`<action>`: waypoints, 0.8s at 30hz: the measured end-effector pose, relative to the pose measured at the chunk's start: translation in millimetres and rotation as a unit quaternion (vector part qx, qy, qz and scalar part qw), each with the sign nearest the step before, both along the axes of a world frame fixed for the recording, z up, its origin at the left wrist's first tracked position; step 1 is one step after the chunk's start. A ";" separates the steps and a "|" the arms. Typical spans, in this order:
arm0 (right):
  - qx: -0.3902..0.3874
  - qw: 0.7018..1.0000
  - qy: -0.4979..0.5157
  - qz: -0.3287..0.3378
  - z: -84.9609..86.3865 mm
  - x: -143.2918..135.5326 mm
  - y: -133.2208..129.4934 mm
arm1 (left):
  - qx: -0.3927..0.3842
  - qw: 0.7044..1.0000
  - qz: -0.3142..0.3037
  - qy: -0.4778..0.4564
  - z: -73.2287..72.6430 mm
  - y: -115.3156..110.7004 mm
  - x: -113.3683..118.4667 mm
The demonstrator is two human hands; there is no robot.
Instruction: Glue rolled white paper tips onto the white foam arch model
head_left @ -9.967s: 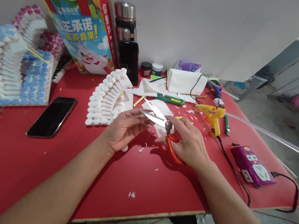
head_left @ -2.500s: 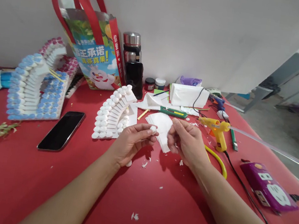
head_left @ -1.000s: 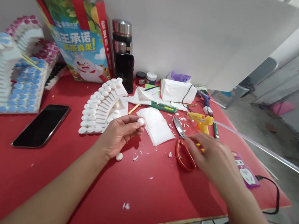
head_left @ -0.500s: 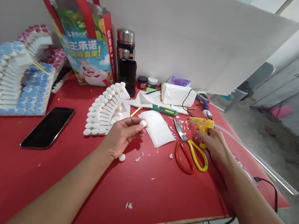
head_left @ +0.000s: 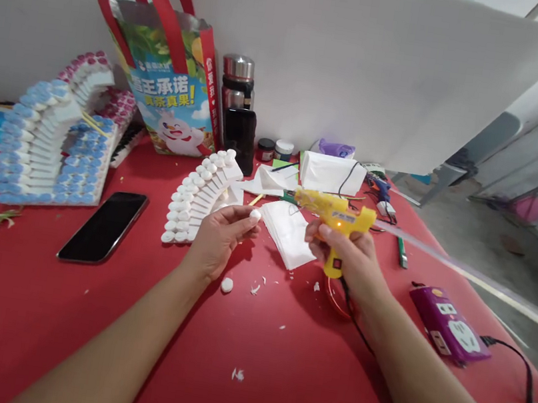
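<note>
Between the thumb and fingers of my left hand (head_left: 224,234) is a small white round piece (head_left: 255,215). My right hand (head_left: 349,257) is wrapped round the handle of a yellow glue gun (head_left: 335,213), which is raised with its nozzle pointing left and a small orange light lit. A clear glue stick (head_left: 424,246) extends from its rear. Another white round piece (head_left: 227,285) lies on the red table (head_left: 206,354) below my left hand. White paper sheets (head_left: 287,234) lie between my hands. Left of them stands a curved fan of white-tipped strips (head_left: 204,195).
Scissors, mostly hidden, show a red handle (head_left: 335,299) under my right hand. A purple power strip (head_left: 452,326) lies at right, a phone (head_left: 103,227) at left. Behind are blue-tipped fans (head_left: 29,145), a shopping bag (head_left: 178,94), a flask (head_left: 237,82) and a dark upright phone (head_left: 238,140).
My right hand has lifted the glue gun from beside the scissors and brought it left, over them. My left hand still pinches the white piece. The view has shifted, showing more of the power strip.
</note>
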State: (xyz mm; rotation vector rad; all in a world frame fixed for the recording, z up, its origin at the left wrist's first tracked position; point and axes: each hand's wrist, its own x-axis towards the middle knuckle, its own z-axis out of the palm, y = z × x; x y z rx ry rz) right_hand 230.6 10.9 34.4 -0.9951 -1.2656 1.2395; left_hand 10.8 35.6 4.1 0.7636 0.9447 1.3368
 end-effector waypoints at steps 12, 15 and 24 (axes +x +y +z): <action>-0.015 0.993 -0.088 0.072 -31.4 -6.9 -7.1 | 0.041 0.994 -0.004 0.097 -5.3 -2.0 -0.9; -0.004 0.992 -0.098 0.085 -30.2 -8.1 -7.7 | 0.040 0.994 -0.007 0.097 -5.7 -1.6 0.2; -0.007 0.991 -0.101 0.085 -31.8 -9.3 -8.2 | 0.043 0.996 -0.016 0.075 -9.0 -1.0 0.9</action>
